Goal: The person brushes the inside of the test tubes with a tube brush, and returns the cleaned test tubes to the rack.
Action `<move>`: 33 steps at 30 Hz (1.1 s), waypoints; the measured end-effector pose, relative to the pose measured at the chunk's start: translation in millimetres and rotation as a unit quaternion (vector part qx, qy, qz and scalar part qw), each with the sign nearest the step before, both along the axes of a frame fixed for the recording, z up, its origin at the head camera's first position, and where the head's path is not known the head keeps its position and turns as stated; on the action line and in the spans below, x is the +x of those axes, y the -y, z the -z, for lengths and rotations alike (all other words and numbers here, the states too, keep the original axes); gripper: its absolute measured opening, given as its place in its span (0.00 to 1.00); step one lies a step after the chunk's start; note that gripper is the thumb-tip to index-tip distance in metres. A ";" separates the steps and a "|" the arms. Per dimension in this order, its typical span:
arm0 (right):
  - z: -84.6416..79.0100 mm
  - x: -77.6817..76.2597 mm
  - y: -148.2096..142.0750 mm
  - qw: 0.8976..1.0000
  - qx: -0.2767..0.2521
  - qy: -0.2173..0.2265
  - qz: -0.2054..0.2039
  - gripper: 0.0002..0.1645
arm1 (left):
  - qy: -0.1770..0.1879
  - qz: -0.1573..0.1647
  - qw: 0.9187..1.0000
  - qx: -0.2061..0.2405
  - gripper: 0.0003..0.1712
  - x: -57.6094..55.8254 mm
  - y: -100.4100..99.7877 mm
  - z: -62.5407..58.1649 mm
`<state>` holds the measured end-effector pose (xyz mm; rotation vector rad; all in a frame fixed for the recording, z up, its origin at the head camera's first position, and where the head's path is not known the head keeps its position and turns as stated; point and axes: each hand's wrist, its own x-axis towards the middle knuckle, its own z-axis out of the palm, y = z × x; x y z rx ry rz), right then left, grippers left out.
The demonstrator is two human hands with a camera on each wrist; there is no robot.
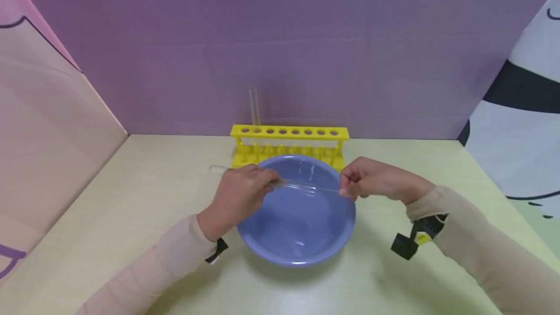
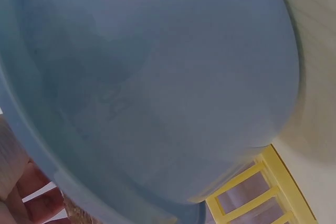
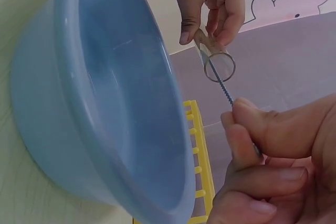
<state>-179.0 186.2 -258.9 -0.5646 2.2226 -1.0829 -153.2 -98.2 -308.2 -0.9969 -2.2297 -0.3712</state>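
My left hand (image 1: 242, 191) grips a clear glass test tube (image 1: 302, 185) held nearly level over the basin, its rounded end sticking out to the left. The open mouth of the tube (image 3: 206, 55) faces my right hand in the right wrist view. A thin twisted wire handle of a test tube brush (image 3: 224, 92) runs into that mouth. Thumb and fingers of my right hand (image 1: 372, 179) pinch the outer end of this wire. Below both hands sits a blue plastic basin (image 1: 297, 260). The left wrist view mostly shows the basin's outside (image 2: 199, 77), with fingers at the lower left corner.
Behind the basin stands a yellow test tube rack (image 1: 289, 132) with a row of round holes and pegs. Another clear test tube (image 1: 254, 106) stands upright in it near its left end. A purple cloth backdrop (image 1: 280, 52) rises behind the pale wooden table (image 1: 170, 174).
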 end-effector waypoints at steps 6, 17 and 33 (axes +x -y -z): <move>-1.1 -3.4 2.5 1.000 0.004 0.016 -0.002 0.08 | -0.023 0.009 1.000 0.018 0.09 -0.6 -1.7 1.5; 1.5 -6.5 7.2 0.999 -0.004 0.032 -0.010 0.08 | -0.052 0.009 0.998 0.029 0.12 -1.6 -4.1 5.1; 7.8 -8.8 18.0 1.000 -0.013 0.023 -0.012 0.08 | -0.032 -0.011 0.999 0.017 0.15 1.5 -8.2 5.9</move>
